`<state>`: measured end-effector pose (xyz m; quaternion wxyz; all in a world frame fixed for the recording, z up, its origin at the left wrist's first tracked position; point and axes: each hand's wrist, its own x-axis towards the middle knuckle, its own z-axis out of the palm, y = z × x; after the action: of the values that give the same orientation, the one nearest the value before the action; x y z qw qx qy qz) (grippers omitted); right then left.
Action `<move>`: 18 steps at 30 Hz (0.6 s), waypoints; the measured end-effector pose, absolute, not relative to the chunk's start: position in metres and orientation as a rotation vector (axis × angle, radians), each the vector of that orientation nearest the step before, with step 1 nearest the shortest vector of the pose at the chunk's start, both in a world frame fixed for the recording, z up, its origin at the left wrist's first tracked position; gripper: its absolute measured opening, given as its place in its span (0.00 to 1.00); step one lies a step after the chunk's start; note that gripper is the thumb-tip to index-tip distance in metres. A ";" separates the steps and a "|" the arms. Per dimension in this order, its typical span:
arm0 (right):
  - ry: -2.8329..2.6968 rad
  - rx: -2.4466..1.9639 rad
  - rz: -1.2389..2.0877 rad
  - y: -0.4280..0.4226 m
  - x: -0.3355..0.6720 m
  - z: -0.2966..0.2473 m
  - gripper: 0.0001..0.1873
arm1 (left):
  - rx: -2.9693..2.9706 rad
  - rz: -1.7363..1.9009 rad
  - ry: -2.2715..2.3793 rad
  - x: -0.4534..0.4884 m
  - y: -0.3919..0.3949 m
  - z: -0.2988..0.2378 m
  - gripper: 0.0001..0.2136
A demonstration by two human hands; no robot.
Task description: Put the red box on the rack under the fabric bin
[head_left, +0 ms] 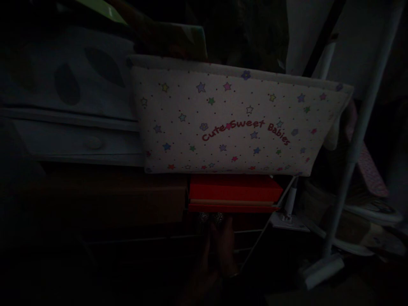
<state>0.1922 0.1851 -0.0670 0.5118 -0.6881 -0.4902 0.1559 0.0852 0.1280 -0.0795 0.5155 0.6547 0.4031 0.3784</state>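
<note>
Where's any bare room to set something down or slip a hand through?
Little shows. A dim gap lies under the white star-printed fabric bin, right of the red flat box, beside the white metal pole. Left is crowded by the pale drawer unit; lower frame too dark.

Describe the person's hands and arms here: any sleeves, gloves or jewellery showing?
Little shows in this dark view. One hand is partly visible at the right end of the star-print bin, mostly hidden behind it; it looks bare, with no glove, but sleeve and jewellery cannot be told. The other hand is not clearly visible. The dim shape low in the middle is too dark to identify.
</note>
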 end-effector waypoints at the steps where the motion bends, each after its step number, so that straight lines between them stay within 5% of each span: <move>1: -1.179 -1.674 0.383 0.185 0.192 -0.066 0.26 | 1.572 0.922 0.967 0.085 0.129 -0.080 0.41; 11: -1.198 -1.689 0.476 0.186 0.193 -0.067 0.26 | 1.552 0.915 0.952 0.084 0.128 -0.087 0.41; 18: -1.350 -1.514 0.584 0.174 0.206 -0.070 0.36 | 1.578 0.914 0.902 0.078 0.128 -0.091 0.40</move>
<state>0.2060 0.1741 -0.0696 0.4929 -0.6242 -0.5563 0.2406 0.0782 0.1278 -0.0910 0.5257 0.6598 0.3772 0.3822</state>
